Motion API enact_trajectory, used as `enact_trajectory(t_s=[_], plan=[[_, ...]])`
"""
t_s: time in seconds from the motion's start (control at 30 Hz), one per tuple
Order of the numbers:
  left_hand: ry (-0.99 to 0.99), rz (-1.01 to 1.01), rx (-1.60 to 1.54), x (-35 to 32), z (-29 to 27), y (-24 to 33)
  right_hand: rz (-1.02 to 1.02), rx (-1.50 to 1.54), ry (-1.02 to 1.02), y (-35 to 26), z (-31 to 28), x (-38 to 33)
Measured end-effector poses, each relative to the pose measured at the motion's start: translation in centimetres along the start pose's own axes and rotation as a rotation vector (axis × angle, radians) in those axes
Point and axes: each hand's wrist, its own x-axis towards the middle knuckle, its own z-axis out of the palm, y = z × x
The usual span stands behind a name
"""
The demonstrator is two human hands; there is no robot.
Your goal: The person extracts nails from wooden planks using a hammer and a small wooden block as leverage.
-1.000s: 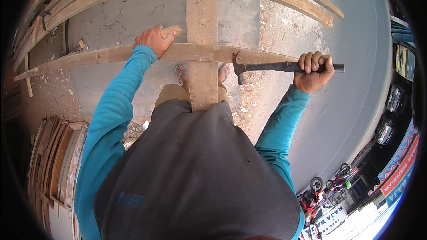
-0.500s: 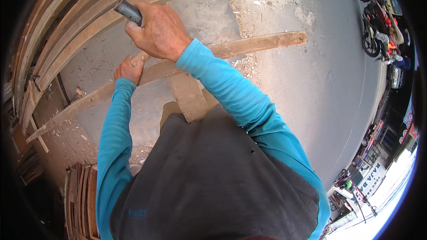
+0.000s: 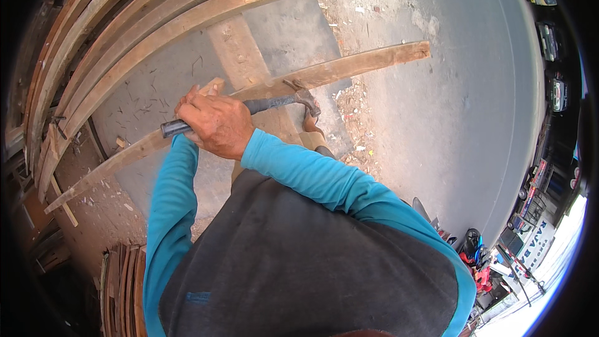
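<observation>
My right hand (image 3: 219, 126) is closed round the dark handle of a claw hammer (image 3: 256, 105). The hammer lies low across a long wooden beam (image 3: 362, 65), its metal head pointing right. Just behind it, my left hand (image 3: 188, 96) is mostly hidden by the right one. Its fingers seem wrapped round a small wood block (image 3: 213, 85) at the beam. A flat board (image 3: 240, 53) passes crosswise under the beam. One of my feet (image 3: 311, 121) shows below the hammer head.
Several long curved timbers (image 3: 156, 34) lie stacked at the far left. Wood pieces (image 3: 121, 287) stand in a pile at the lower left. Bent nails and chips litter the grey sheet (image 3: 146, 81). A road (image 3: 480, 87) with parked vehicles runs along the right.
My right hand has swung the hammer down and back toward me from a raised position, now covering much of my left hand. Motorbikes at the upper right have left that spot.
</observation>
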Motion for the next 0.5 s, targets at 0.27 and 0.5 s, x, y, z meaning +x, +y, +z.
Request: enact_trajectory(t_s=[0.27, 0.5], plan=[[-0.019, -0.311, -0.142, -0.7, -7.5, -5.9, 0.245, 0.120, 0.012, 2.1, -2.4, 6.6], [-0.110, -0.392, -0.049, -3.4, -8.7, -18.8, 0.123, -0.041, 0.062, -0.6, 3.0, 5.9]])
